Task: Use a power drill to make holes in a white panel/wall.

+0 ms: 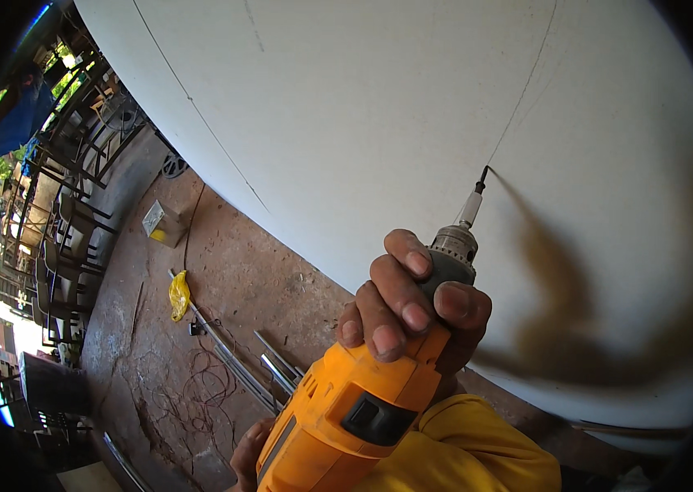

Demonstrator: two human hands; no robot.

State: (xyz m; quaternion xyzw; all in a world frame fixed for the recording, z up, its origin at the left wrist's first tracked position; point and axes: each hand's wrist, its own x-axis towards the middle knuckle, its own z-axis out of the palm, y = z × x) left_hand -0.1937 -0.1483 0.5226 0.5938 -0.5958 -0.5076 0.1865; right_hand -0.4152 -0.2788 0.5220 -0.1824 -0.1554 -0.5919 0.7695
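A yellow-orange power drill (355,410) with a black switch on its body slants up to the right. My right hand (412,303) is closed round its front end, just behind the metal chuck (454,243), fingers over the left side and thumb on the right. At the lower edge, my left hand (252,449) grips the drill's rear; part of it is hidden by the body. A pale shank with a dark bit (482,179) sticks out of the chuck. Its tip meets, or nearly meets, a white panel (346,123) at the lower end of a thin drawn line.
Another thin line runs down the panel's left side. On the brown floor (232,238) lie metal tubes (240,373), a tangled reddish cord (207,377) and a yellow plastic bag (179,295). A square can (163,223) stands farther off. Dark chairs (72,217) line the left side.
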